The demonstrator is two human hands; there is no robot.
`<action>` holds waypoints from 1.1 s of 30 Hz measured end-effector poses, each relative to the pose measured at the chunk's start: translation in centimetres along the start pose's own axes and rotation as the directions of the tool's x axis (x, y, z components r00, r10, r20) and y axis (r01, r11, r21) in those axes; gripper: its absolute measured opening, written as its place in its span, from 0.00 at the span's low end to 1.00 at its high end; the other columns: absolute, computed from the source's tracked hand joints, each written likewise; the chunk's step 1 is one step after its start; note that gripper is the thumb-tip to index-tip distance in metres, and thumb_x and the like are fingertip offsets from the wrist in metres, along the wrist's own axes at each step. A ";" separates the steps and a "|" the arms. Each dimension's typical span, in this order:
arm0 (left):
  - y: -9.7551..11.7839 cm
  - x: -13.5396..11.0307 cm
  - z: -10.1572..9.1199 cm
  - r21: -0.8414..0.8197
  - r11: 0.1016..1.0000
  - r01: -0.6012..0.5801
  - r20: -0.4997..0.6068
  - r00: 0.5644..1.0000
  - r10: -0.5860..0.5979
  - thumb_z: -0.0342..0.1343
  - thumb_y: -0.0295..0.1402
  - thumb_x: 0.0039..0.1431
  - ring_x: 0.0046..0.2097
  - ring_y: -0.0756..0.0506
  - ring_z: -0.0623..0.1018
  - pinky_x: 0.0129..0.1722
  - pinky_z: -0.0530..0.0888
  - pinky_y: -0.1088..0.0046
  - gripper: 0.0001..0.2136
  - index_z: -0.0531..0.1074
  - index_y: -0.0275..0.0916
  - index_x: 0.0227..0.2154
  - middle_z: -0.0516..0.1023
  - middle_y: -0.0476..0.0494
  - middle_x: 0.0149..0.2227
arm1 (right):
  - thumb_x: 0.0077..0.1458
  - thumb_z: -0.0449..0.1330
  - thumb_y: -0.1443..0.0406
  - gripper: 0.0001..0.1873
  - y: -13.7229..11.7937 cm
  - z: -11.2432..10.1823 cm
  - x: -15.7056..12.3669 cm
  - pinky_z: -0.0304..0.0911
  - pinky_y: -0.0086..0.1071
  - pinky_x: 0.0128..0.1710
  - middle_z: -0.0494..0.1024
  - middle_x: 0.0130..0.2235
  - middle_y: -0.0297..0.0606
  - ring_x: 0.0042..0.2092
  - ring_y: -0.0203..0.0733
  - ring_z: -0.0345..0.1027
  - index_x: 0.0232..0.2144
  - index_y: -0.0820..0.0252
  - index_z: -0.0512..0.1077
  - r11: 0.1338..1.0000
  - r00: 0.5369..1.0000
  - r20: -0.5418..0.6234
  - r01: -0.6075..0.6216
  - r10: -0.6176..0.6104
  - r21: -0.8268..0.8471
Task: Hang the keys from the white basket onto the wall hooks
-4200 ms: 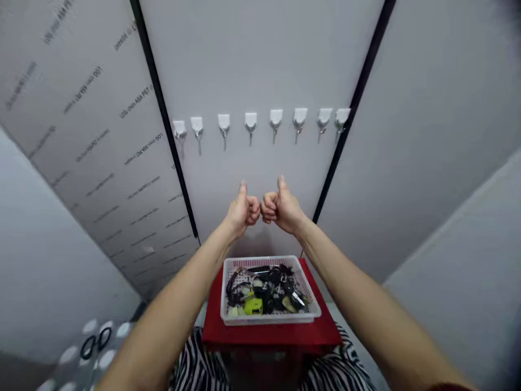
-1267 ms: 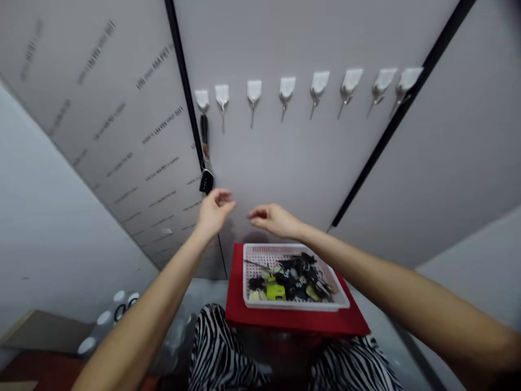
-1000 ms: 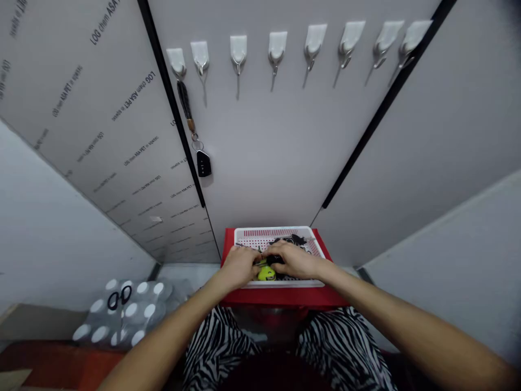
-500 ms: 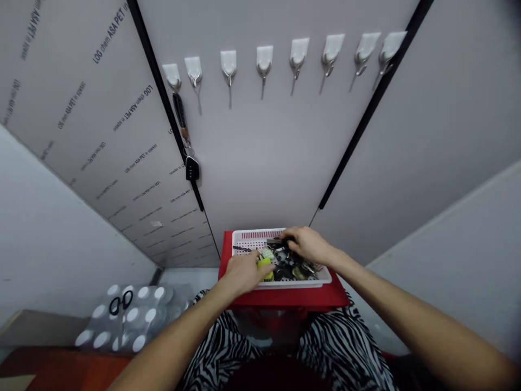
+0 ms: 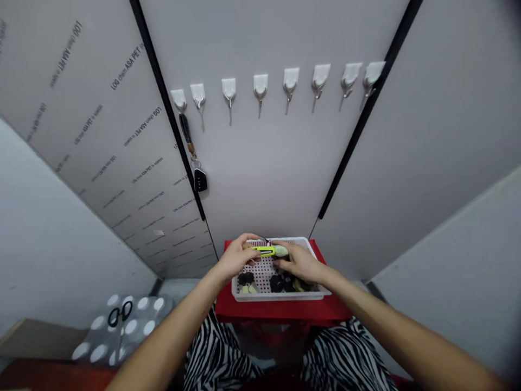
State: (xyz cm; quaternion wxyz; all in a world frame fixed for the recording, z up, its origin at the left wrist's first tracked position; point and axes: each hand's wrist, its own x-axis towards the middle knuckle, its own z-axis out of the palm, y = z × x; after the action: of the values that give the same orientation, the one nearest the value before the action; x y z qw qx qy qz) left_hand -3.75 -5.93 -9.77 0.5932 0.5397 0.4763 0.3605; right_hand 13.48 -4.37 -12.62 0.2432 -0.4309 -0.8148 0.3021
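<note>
Lower centre: we pinch the yellow-green keychain (image 5: 267, 251) btwn L hand (image 5: 235, 259) & R hand (image 5: 300, 264), one end each, just above the white basket (image 5: 280, 296). Black car key fob (image 5: 200, 180) hangs upper left.

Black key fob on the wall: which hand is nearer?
Left. The left hand, holding the yellow keychain, is below the key fob, slightly rightward; the right hand, also on it, is farther right.

Small red stand (image 5: 280, 313), white perforated basket (image 5: 280, 296) resting on its top, dark keys and fobs (image 5: 280, 283) piled inside
</note>
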 end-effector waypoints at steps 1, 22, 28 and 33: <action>0.4 -0.2 -0.1 -0.069 0.998 -0.011 -0.007 1.000 0.010 0.47 0.25 0.38 0.24 0.54 0.68 0.22 0.63 0.80 0.14 0.58 0.36 0.33 0.66 0.49 0.23 | 0.42 0.48 0.66 0.15 0.0 0.2 0.3 0.56 0.28 0.31 0.69 0.29 0.34 0.31 0.35 0.61 0.35 0.62 0.62 0.998 1.000 -0.013 -0.024 0.025 0.062; 4.7 -1.1 -1.0 -0.660 0.742 -0.112 0.025 0.985 0.171 0.42 0.28 0.41 0.22 0.51 0.69 0.22 0.64 0.76 0.11 0.60 0.33 0.31 0.71 0.42 0.25 | 0.41 0.51 0.64 0.07 -4.2 0.2 2.2 0.54 0.27 0.31 0.66 0.23 0.32 0.27 0.31 0.59 0.24 0.64 0.64 0.807 0.997 0.072 -0.022 -0.025 0.589; 3.9 -1.8 -3.6 -0.598 0.794 -0.107 -0.014 0.992 0.123 0.42 0.28 0.42 0.23 0.49 0.70 0.25 0.64 0.75 0.11 0.62 0.33 0.31 0.72 0.42 0.26 | 0.43 0.50 0.61 0.12 -4.4 -1.7 1.9 0.56 0.25 0.25 0.67 0.22 0.32 0.24 0.29 0.60 0.30 0.64 0.62 0.624 0.996 0.019 -0.073 0.092 0.778; 2.6 -1.6 -3.8 -0.521 0.853 0.013 0.090 0.995 0.040 0.43 0.33 0.43 0.27 0.47 0.71 0.30 0.64 0.71 0.12 0.64 0.30 0.29 0.72 0.39 0.25 | 0.43 0.51 0.61 0.13 -6.3 -3.3 2.7 0.55 0.23 0.21 0.68 0.21 0.33 0.22 0.29 0.61 0.31 0.64 0.63 0.555 0.996 0.069 -0.092 0.062 0.827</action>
State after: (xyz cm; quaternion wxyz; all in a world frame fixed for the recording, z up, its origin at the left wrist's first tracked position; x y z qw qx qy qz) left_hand -7.57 -5.93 -6.75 0.7373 0.3792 0.3276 0.4531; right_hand 10.76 -3.98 -5.52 0.3909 -0.2965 -0.5613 0.6665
